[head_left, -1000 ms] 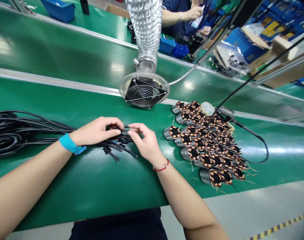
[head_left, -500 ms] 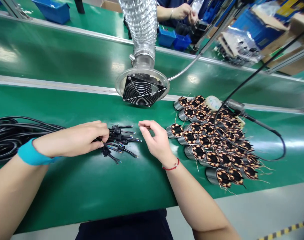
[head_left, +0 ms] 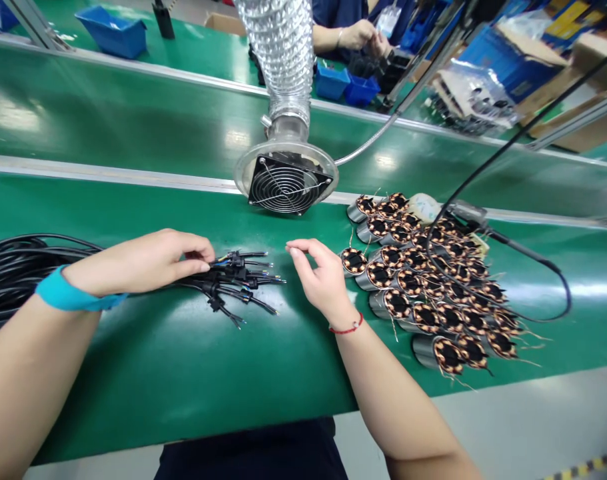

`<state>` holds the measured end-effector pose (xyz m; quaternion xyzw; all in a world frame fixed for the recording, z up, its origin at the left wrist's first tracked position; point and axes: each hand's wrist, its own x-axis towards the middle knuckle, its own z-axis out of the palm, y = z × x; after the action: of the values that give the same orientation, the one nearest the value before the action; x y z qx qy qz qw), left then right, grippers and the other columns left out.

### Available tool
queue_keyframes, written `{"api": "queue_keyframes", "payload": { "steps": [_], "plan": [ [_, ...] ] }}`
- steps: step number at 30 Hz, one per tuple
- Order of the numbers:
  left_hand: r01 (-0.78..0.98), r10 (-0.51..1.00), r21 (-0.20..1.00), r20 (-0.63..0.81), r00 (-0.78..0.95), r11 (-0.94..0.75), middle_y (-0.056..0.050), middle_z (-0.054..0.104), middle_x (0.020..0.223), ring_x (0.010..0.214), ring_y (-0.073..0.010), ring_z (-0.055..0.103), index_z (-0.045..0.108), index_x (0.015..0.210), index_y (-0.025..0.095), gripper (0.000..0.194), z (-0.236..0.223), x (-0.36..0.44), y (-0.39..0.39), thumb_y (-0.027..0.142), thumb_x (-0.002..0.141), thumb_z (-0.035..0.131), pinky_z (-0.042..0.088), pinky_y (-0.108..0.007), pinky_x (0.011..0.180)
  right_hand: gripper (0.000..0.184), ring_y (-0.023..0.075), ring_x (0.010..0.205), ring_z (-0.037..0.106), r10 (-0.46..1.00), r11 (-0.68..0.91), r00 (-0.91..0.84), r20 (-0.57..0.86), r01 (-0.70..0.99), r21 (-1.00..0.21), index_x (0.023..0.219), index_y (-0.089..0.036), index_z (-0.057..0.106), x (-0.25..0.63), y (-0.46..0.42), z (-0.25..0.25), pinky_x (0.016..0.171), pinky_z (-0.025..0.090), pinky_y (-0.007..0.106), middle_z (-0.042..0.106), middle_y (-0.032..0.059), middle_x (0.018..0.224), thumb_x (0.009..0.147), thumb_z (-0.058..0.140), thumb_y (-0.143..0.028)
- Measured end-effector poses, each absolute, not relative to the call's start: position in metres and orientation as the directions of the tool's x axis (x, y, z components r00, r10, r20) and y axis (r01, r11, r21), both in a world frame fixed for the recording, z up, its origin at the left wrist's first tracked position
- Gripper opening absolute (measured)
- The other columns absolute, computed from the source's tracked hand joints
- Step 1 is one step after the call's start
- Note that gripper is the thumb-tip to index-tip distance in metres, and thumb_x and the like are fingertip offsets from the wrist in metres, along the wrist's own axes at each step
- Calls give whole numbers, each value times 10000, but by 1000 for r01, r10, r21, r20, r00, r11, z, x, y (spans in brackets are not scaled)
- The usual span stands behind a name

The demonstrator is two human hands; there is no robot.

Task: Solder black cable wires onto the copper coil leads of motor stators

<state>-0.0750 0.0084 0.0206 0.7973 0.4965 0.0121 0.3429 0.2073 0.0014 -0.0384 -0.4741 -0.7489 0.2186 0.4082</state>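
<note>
A bundle of black cables point(head_left: 18, 273) lies on the green bench, its stripped ends and connectors point(head_left: 238, 277) fanned out in the middle. My left hand point(head_left: 148, 263), with a blue wristband, pinches one cable just behind the connectors. My right hand point(head_left: 323, 277), with a red thread bracelet, hovers a little to the right of the cable ends, fingers curled with thumb and forefinger close together and nothing visible in them. A pile of several metal stators with copper windings point(head_left: 423, 280) lies just right of my right hand.
A fume-extraction fan point(head_left: 286, 183) on a silver duct point(head_left: 283, 47) stands behind the cable ends. A black tool cord point(head_left: 533, 267) loops over the stators. Blue bins point(head_left: 114, 30) and another person's hands point(head_left: 360, 33) are across the far belt.
My right hand let go of the cable ends and moved right, towards the stators. My left hand drew back left along the cables and now pinches a single one.
</note>
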Motion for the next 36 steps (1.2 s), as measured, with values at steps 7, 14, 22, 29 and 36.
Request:
{"api": "queue_keyframes", "payload": {
  "steps": [7, 14, 22, 29, 36],
  "plan": [
    [792, 781, 499, -309, 543, -353, -67, 602, 1194, 1103, -283, 558, 586, 1157, 277, 369, 6, -76, 6, 479, 863, 491, 452, -372, 922, 158, 167, 871, 673, 888, 439, -155, 432, 558, -704, 926, -217, 652, 213, 5, -36, 806, 503, 320, 720, 23, 899, 934, 499, -257],
    [952, 822, 168, -480, 305, -256, -154, 404, 1470, 1363, -444, 313, 341, 1459, 244, 827, -9, -105, 5, 524, 730, 614, 302, -597, 1050, 159, 160, 863, 659, 848, 504, -213, 485, 605, -616, 935, -212, 651, 215, 2, -31, 790, 474, 310, 722, 20, 916, 939, 493, -233],
    [910, 822, 76, -404, 402, -407, -114, 641, 860, 781, -303, 616, 538, 1007, 165, 309, -11, -61, -10, 192, 712, 452, 434, -363, 662, 170, 157, 862, 655, 809, 535, -193, 555, 631, -562, 943, -207, 653, 221, 2, -26, 791, 443, 303, 725, 9, 915, 943, 486, -238],
    [938, 935, 223, -178, 308, -267, -50, 633, 760, 698, -247, 606, 553, 831, 195, 156, 8, -64, -15, 274, 701, 519, 423, -312, 619, 176, 168, 864, 661, 752, 585, -147, 642, 598, -548, 930, -198, 659, 227, 5, -21, 785, 433, 298, 730, 24, 924, 932, 487, -233],
    [893, 953, 442, 297, -59, -82, 42, 493, 645, 499, -71, 460, 469, 817, 150, 255, 106, -101, -21, 326, 702, 614, 444, -254, 554, 178, 199, 886, 672, 729, 629, -187, 658, 560, -538, 913, -202, 670, 213, 4, -28, 788, 438, 312, 739, 41, 936, 907, 495, -236]
  ]
}}
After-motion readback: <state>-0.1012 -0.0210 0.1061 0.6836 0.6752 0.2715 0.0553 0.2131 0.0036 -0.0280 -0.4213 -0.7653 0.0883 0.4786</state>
